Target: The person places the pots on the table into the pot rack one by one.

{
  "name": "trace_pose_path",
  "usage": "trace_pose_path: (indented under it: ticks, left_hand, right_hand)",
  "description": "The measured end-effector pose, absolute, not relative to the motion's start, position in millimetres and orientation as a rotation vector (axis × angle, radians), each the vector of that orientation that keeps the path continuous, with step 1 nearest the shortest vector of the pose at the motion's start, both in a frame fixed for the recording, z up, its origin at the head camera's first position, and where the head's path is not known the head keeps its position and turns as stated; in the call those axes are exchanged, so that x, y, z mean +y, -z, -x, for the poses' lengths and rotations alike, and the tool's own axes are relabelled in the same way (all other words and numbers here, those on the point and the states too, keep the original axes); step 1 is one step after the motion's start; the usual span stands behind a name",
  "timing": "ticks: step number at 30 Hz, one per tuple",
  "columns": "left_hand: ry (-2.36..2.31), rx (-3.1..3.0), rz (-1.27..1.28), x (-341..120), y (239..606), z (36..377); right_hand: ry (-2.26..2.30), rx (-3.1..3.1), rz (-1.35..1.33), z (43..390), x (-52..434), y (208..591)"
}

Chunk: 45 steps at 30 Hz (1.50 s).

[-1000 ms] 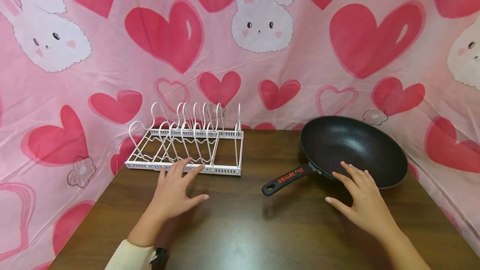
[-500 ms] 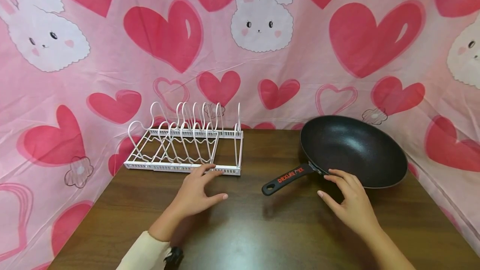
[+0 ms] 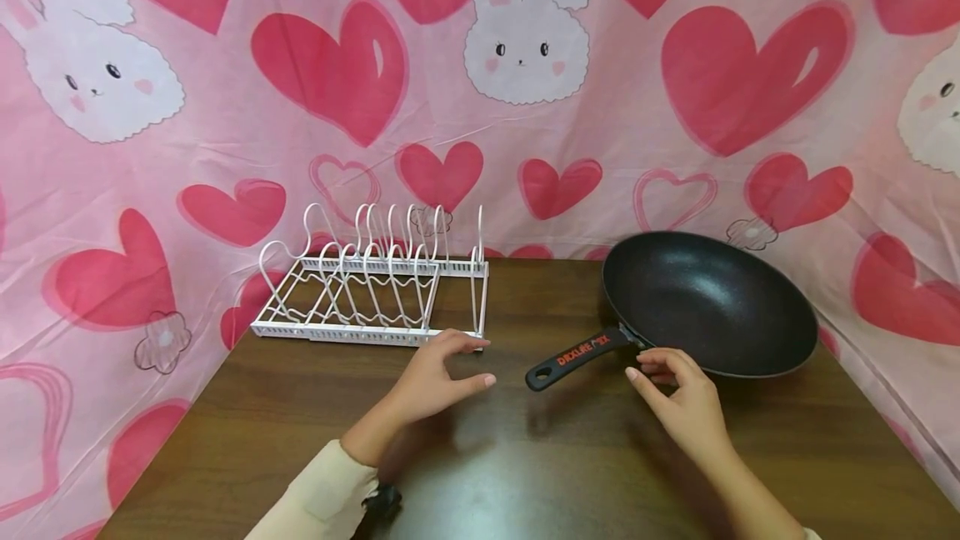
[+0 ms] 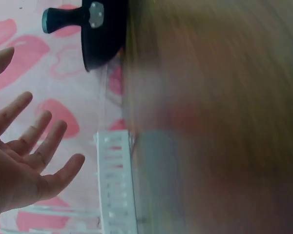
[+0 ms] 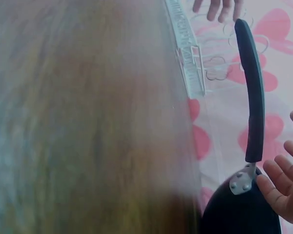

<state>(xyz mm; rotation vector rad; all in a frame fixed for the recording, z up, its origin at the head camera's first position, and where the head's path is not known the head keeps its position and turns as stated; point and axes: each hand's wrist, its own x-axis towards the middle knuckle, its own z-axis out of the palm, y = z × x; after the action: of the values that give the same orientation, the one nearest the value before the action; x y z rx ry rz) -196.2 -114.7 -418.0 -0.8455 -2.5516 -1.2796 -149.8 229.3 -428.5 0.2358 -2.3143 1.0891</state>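
Observation:
A black frying pan (image 3: 708, 302) sits at the right of the table, its handle (image 3: 577, 358) with orange lettering pointing left toward the middle. My right hand (image 3: 686, 402) is just in front of the pan, beside the handle's base, fingers loosely bent and holding nothing. In the right wrist view that hand (image 5: 285, 183) is close to the riveted joint; whether it touches cannot be told. My left hand (image 3: 435, 377) hovers left of the handle's end, thumb and fingers apart. The left wrist view shows its fingers (image 4: 39, 131) spread, with nothing in them.
A white wire rack (image 3: 375, 334) with several upright loops stands on the left of the brown wooden table (image 3: 495, 473). Behind it hangs a pink cloth (image 3: 622, 123) printed with hearts and rabbits.
My left hand has moved right, from in front of the rack toward the pan handle. My right hand has shifted left toward the handle's base. Pan and rack have stayed put.

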Motion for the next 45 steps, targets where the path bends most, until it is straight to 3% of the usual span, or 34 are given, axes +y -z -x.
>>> trace_pose_path:
  ticks: [6, 14, 21, 37, 45]
  left_hand:
    - [1.663, -2.545, 0.866, -95.7, 414.5, 203.1]
    - [2.064, -2.587, 0.848, -68.6, 410.6, 212.5]
    - [2.622, -2.464, 0.665, -40.9, 416.9, 222.1]
    - [2.951, -2.575, 0.637, -29.3, 431.4, 222.5]
    - [3.099, -2.603, 0.835, -22.2, 438.2, 217.5]
  right_hand:
    - [-1.247, -2.390, -0.090, 153.1, 222.0, 429.9]
    - [-1.788, -2.289, 0.197, 155.3, 207.0, 425.8]
    - [-2.302, -1.977, 0.300, 160.9, 197.6, 428.3]
    - [-2.860, -1.442, 0.320, 175.8, 185.2, 433.9]
    - [-2.817, -1.583, 0.226, 174.1, 190.2, 439.8]
